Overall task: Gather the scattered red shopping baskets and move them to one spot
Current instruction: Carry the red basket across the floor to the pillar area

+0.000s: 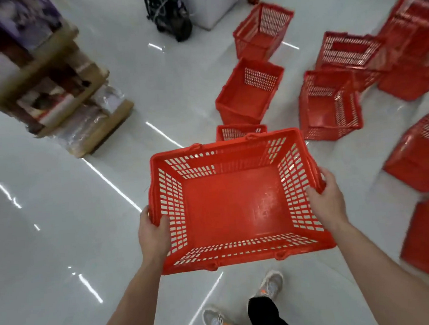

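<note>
2 hands held 1 red basket [237, 206] upright above the white floor [47, 224], just ahead of the person's shoes [271, 284]. The left hand [153, 232] gripped its left rim, thumb inside; the right hand [325, 195] gripped the right rim. Other baskets [249, 94] lay scattered ahead and to the right, some upright, some tipped. Stacked boxes [49, 72] stood at the left.

Glossy white floor [47, 224] (glare streaks), cardboard display [58, 79].
</note>
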`<state>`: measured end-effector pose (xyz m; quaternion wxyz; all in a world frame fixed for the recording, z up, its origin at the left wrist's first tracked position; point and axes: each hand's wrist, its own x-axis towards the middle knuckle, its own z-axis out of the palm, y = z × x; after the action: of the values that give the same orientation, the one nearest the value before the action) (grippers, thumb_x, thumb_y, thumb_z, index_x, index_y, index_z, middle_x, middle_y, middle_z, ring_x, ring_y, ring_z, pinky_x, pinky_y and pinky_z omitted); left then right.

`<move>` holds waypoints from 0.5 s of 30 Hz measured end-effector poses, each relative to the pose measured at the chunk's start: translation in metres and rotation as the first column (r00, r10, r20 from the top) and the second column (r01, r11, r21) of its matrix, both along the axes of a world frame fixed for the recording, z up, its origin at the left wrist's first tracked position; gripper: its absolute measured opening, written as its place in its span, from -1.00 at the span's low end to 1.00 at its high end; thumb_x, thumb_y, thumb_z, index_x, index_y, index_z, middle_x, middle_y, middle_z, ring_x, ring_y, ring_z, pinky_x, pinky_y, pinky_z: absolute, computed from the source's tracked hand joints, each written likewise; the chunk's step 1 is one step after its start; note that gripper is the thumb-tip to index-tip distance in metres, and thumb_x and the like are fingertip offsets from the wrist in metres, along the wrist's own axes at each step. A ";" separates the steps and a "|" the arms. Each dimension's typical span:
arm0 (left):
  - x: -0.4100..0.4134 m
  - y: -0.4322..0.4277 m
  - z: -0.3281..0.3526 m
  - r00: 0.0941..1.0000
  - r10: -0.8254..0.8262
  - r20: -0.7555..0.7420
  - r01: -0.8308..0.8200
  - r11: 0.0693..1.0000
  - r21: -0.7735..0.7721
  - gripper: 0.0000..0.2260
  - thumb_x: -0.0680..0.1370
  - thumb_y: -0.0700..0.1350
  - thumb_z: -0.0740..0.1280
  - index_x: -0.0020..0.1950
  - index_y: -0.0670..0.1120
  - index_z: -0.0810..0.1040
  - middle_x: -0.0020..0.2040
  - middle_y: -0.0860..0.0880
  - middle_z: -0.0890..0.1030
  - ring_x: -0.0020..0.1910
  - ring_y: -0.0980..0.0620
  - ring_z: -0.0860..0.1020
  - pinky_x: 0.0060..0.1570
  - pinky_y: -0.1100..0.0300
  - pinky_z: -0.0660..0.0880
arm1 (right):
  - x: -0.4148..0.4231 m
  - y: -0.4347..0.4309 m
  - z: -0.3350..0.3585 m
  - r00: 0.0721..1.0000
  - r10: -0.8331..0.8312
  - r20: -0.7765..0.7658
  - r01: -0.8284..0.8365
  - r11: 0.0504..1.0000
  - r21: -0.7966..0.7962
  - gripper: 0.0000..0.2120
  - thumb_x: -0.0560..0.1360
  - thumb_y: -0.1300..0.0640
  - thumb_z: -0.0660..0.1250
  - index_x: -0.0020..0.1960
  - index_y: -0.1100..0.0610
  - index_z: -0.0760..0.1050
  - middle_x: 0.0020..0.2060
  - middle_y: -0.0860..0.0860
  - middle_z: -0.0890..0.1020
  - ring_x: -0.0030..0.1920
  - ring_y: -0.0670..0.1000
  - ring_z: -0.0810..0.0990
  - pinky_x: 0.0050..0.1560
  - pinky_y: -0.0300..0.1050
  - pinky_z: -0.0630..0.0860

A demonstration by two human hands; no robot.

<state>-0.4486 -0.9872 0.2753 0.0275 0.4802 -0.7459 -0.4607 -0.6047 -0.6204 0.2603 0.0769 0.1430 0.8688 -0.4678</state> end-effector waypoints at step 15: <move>-0.261 0.152 0.111 0.985 -0.113 -0.129 0.112 0.994 -0.017 -0.51 0.60 0.12 0.31 0.49 0.07 0.29 0.21 -0.03 0.61 -0.13 -0.01 0.69 -0.09 -0.09 0.65 | -0.196 0.170 0.132 0.976 -0.203 -0.077 0.198 0.978 -0.070 -0.49 0.50 0.08 0.32 0.44 -0.07 0.39 0.08 -0.13 0.57 -0.05 -0.09 0.56 -0.05 -0.21 0.39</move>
<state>-0.7096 -0.8356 0.3867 0.0524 0.4063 -0.7707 -0.4881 -0.8010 -0.4505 0.3924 -0.0028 0.2080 0.8375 -0.5054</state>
